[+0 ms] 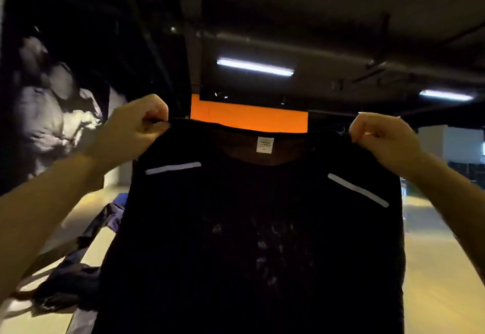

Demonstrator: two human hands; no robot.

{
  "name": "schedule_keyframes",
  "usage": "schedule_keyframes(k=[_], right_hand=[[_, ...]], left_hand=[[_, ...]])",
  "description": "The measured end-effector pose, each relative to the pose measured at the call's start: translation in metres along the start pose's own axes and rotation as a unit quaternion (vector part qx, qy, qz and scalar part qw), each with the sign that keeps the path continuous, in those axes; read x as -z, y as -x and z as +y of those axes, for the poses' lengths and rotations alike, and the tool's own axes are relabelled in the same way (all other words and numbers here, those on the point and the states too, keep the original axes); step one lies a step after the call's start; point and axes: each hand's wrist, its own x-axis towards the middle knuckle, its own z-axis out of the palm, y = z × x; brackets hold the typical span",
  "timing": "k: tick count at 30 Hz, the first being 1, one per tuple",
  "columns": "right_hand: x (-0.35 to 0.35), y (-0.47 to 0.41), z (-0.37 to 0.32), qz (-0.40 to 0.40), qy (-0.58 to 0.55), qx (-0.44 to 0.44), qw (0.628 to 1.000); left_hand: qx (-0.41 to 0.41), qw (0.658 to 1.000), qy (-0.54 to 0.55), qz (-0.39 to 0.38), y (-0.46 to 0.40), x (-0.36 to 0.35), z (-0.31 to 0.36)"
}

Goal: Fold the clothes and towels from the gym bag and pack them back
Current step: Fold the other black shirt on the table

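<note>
A black sports shirt (249, 228) with two pale reflective stripes and a white neck label hangs spread out in front of me, held up at head height. My left hand (133, 128) pinches its left shoulder seam. My right hand (380, 139) pinches its right shoulder seam. The shirt's lower part drops out of the frame and hides what lies behind it. No gym bag shows in this view.
Dark crumpled clothes (65, 281) lie on a pale bench or surface (102, 241) at the lower left, with a blue piece (122, 198) farther back. An orange wall panel (249, 118) and ceiling strip lights (254, 67) stand beyond. Pale floor (433, 255) runs along the right.
</note>
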Motion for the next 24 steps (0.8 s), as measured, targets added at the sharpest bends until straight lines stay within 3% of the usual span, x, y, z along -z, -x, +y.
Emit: schedule_keyframes(k=[5, 9, 14, 20, 24], right_hand=[[0.052, -0.005, -0.043, 0.028, 0.069, 0.013, 0.997], [0.075, -0.011, -0.071, 0.073, 0.162, 0.073, 0.981], [0.091, -0.016, -0.079, 0.05, 0.311, 0.113, 0.942], [0.053, -0.012, -0.036, -0.025, 0.426, 0.076, 0.901], [-0.009, -0.004, 0.015, -0.095, 0.42, 0.038, 0.902]], left_hand=[[-0.117, 0.982, -0.146, 0.006, -0.019, 0.052, 0.035], [-0.115, 0.971, -0.179, 0.108, -0.031, 0.069, 0.064], [-0.101, 0.962, -0.2, 0.155, -0.039, 0.071, 0.083], [-0.068, 0.972, -0.211, 0.073, -0.021, 0.02, 0.044], [-0.026, 0.982, -0.187, -0.019, 0.011, -0.044, -0.003]])
